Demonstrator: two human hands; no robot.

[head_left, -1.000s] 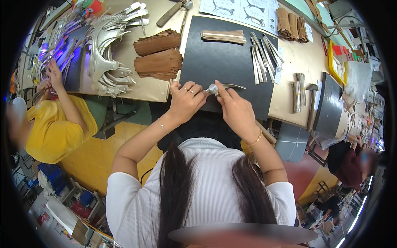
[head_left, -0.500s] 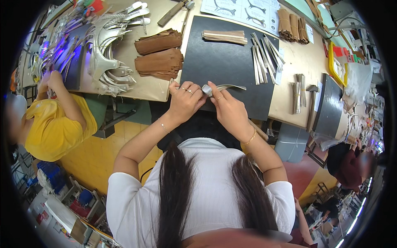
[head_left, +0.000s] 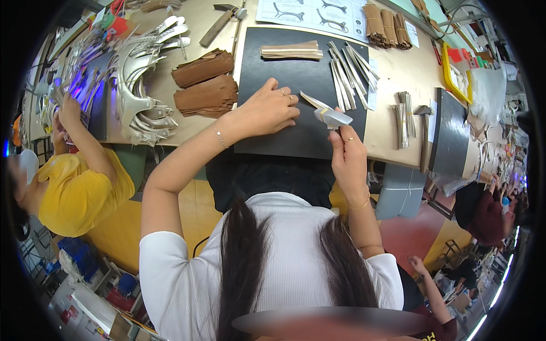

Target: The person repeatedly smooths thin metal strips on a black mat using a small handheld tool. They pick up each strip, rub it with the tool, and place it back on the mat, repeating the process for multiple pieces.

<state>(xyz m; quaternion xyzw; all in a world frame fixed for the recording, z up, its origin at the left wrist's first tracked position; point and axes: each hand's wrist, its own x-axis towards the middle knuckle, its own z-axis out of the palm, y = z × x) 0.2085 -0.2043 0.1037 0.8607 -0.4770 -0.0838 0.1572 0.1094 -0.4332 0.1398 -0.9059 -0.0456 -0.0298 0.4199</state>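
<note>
A tan worktable (head_left: 378, 139) carries everything, and the black mat (head_left: 296, 142) lies on it as the widest flat piece. Left of the mat, well apart, is a heap of white curved pieces (head_left: 129, 85). A dark board (head_left: 450, 136) sits to the mat's right, well apart, and a sheet of line drawings (head_left: 307, 16) lies along the mat's far edge.

Just left of the mat are two stacks of brown strips (head_left: 206, 98), side by side. A wooden-handled hammer (head_left: 219, 27) lies past the mat's far left corner; rolled brown bundles (head_left: 388, 27) stand in a row past its far right corner. A fan of silvery strips (head_left: 347, 77) spreads over the mat's right side, and a stack of tan and white strips (head_left: 291, 50) lies across its far part. Banded silvery bundles (head_left: 404, 122) rest to its right.

The left hand (head_left: 267, 111) is over the mat's left half, fingers curled and close together; whether they grip anything I cannot tell. The right hand (head_left: 348, 148), over the mat's near right corner, pinches a pale grey block (head_left: 335, 117) between thumb and fingers, tilted above the mat's right part. Off the block's left end runs a short silvery strip (head_left: 313, 101)
</note>
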